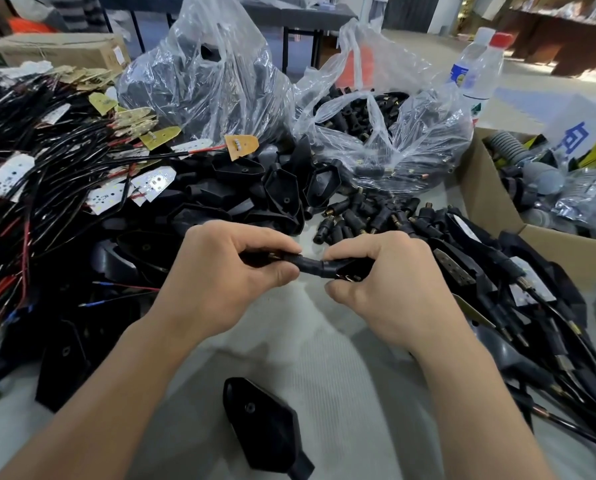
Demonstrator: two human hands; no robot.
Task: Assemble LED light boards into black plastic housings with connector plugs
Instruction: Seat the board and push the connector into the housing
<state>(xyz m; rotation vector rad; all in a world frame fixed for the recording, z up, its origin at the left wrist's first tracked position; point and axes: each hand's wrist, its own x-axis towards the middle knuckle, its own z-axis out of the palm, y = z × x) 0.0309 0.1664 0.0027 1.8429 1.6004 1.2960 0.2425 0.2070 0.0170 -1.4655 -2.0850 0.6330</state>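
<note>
Plug (309, 264), housing (350, 270) gripped; bottle label (459, 75) unreadable.

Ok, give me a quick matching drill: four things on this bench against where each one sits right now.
Things: 1 connector plug; 2 lone black housing; 3 red-capped bottle; 4 cardboard box.
Places: A behind the box, far right; B gripped between left hand and right hand; C nearest the person, low centre; D right edge, holding grey parts.
Pairs: 1-B, 2-C, 3-A, 4-D.
</note>
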